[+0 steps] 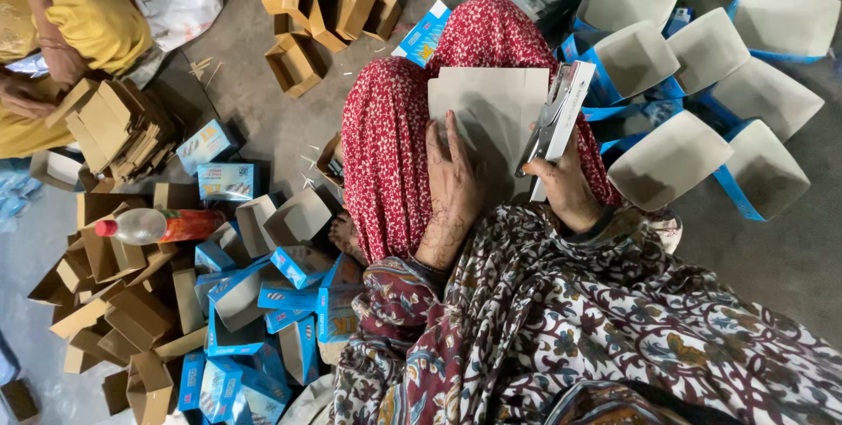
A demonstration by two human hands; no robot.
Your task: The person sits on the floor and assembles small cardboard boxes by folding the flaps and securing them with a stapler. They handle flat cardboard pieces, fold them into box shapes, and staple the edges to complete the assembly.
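while left hand (453, 186) flattens cardboard sheet (487, 114), right hand (568, 186) grips stapler (553, 122).

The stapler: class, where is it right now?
In the head view, the stapler is in the right hand, at the grey card's right edge.

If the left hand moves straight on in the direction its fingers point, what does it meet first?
The left hand already lies on the grey cardboard sheet; going on, it would probably slide along that sheet over the red-clothed knee.
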